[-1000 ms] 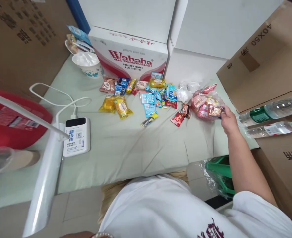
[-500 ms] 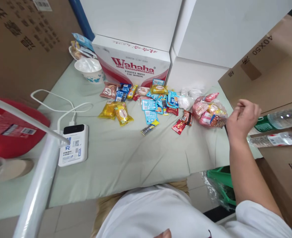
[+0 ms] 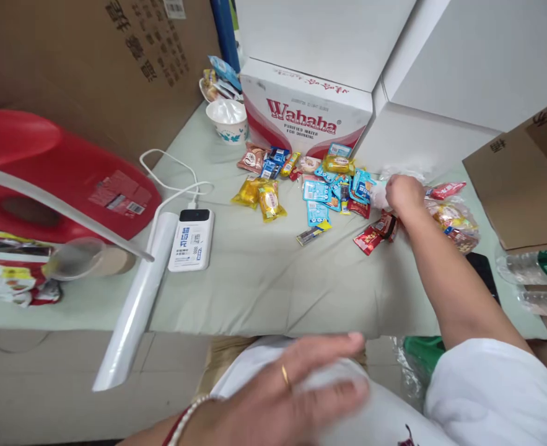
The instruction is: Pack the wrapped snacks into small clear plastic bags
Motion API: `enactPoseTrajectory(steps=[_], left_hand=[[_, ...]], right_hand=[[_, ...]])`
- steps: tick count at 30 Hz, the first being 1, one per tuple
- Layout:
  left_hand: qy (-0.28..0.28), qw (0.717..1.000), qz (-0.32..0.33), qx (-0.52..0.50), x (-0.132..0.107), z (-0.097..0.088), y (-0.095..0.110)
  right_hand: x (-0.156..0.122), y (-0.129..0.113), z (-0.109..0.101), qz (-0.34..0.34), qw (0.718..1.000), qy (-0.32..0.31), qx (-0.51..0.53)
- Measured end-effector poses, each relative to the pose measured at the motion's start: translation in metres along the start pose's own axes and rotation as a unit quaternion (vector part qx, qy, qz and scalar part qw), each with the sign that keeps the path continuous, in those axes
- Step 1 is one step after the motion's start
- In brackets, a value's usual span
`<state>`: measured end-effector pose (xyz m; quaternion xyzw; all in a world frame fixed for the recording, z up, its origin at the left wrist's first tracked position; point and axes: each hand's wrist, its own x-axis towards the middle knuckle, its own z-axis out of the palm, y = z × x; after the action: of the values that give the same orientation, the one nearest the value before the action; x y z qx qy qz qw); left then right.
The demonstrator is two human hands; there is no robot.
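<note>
My right hand (image 3: 404, 192) reaches across the pale green cloth (image 3: 264, 279). Its fingers curl down on a crumpled white plastic bag (image 3: 378, 196) at the right end of a scatter of small snack packets (image 3: 319, 189). Two red packets (image 3: 376, 231) lie just under my wrist. A clear bag stuffed with snacks (image 3: 455, 220) sits right of my forearm. Low in the picture, my left hand (image 3: 296, 390) is blurred, with a ring on one finger. Its fingers are stretched out flat over my white shirt and hold nothing.
A Wahaha carton (image 3: 308, 114) and white boxes stand behind the snacks. A paper cup (image 3: 229, 121), a white power bank (image 3: 191, 239) with cable, a plastic roll (image 3: 134, 316) and a red container (image 3: 69, 176) lie left. Water bottles (image 3: 536, 267), a black phone (image 3: 483, 272) and cardboard lie right.
My right hand left the clear snack bag, lifted, then came down further left onto the white plastic bag. My left hand rose into view at the bottom. The view swung left.
</note>
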<state>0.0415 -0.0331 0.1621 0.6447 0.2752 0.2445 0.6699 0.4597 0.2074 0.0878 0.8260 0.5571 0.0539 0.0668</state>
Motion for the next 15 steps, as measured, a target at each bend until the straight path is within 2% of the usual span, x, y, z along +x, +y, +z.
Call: enactPoseTrajectory(steps=[1, 3, 5, 7, 11, 13, 15], left_hand=[[0.055, 0.998, -0.008, 0.02, 0.0, -0.002, -0.004], [0.117, 0.991, -0.059, 0.02, -0.002, -0.006, -0.016], [0.135, 0.984, -0.116, -0.012, -0.008, -0.009, -0.03], [0.144, 0.98, -0.138, -0.026, -0.017, -0.011, -0.04], [0.214, 0.966, -0.143, 0.021, -0.044, -0.018, -0.045], [0.251, 0.954, -0.162, 0.039, -0.058, -0.022, -0.047], [0.311, 0.932, -0.179, 0.054, -0.071, -0.025, -0.057]], right_hand=[[-0.001, 0.006, -0.003, -0.001, 1.0, 0.022, 0.011], [-0.004, 0.014, -0.004, -0.016, 0.999, 0.018, 0.022], [-0.008, 0.012, 0.001, -0.041, 0.998, -0.034, 0.014], [-0.012, 0.003, 0.012, -0.06, 0.996, -0.066, 0.015], [-0.012, -0.013, 0.025, -0.056, 0.996, -0.02, 0.067], [-0.005, -0.015, 0.018, -0.026, 0.997, 0.008, 0.076], [0.002, -0.019, 0.001, 0.0, 0.996, 0.035, 0.077]])
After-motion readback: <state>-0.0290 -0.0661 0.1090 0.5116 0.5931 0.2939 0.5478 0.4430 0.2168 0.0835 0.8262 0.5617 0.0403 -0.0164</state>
